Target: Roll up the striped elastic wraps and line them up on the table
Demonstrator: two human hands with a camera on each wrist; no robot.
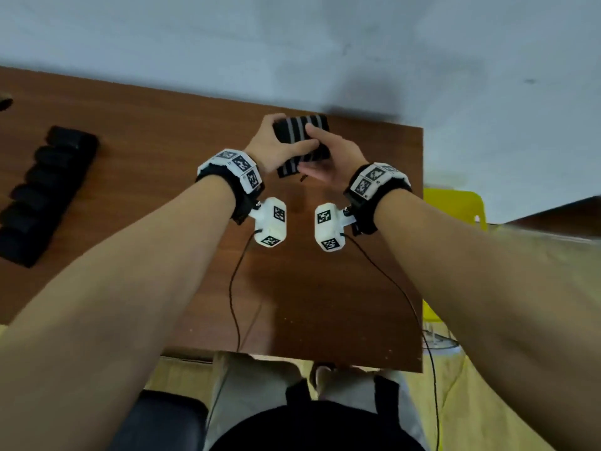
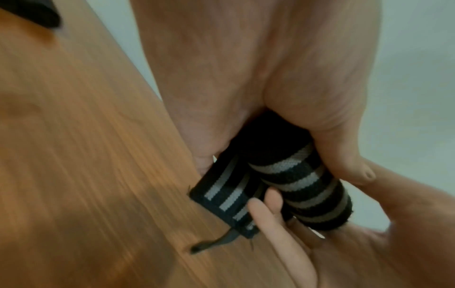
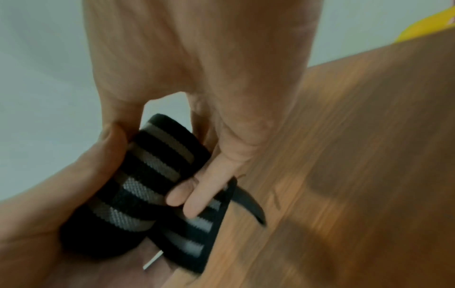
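The soft, springy black-and-grey striped elastic wrap (image 1: 300,138) is gripped by both hands (image 1: 312,151); its loose tail is best pinched, lest it unroll.

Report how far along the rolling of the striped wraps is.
Done: a row of dark rolled wraps lies lined up on the left of the table. In hand: the left hand and right hand both grip one striped wrap, mostly rolled, with a short flat tail still loose. Left: roll in that tail and set it in the row. No unrolled wraps are in view.
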